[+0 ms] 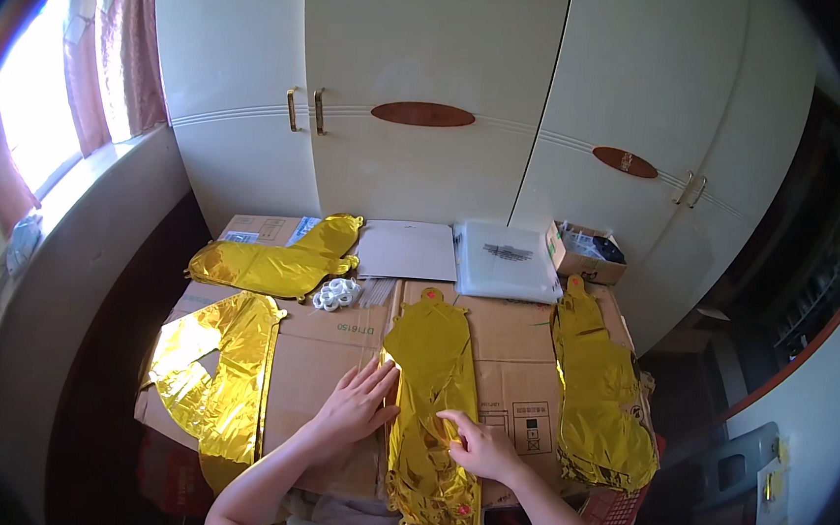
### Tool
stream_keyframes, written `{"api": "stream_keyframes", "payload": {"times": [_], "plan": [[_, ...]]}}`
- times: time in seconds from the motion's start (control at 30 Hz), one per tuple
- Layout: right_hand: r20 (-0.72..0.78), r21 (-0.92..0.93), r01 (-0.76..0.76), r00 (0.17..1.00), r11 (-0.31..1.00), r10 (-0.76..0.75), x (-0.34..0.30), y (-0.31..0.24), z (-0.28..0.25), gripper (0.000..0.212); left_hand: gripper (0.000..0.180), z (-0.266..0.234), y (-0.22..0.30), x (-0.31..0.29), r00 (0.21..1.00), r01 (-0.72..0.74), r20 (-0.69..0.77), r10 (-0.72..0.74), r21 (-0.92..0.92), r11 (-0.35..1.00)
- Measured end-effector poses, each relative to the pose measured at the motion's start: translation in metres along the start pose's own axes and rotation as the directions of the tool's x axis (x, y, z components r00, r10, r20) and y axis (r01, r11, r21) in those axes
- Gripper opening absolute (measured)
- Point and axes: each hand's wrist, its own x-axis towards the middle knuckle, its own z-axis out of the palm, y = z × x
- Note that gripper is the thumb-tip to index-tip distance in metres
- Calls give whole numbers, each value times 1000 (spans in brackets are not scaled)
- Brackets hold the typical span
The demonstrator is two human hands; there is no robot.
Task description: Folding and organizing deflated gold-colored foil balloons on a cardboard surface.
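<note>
In front of me a flat gold foil balloon (432, 362) lies lengthwise on the cardboard, with a tab at its far end. My left hand (360, 403) rests on its left edge, fingers stretched out and lying flat. On the right side of the same balloon is my right hand (484, 449); its index finger points across the foil, apart from the thumb, and the other fingers curl partly out of sight. Nothing shows in either hand. More flat gold foil balloons lie around: one to the left (243, 377), another at the far left (282, 263), a third at the right (601, 405).
Cardboard (334, 354) covers the table. Along its far side are white rolls (337, 293), a pale flat sheet (406, 250), a stack of clear plastic bags (507, 260) and a small open box (588, 261). Behind stand white cabinets (427, 46); a red basket (612, 515) sits low right.
</note>
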Motion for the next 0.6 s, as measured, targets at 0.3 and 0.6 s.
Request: {"api": "stream_keyframes", "payload": {"times": [0.3,0.6], "plan": [[32,-84,-44,998,996,47,-9,15,0,36,77,7,-22,22,997,-44,59,44,3,999],[26,-127,-24,999,992,28,-17,24,-1,33,82,12,-19,36,987,-122,113,112,89,988]]}}
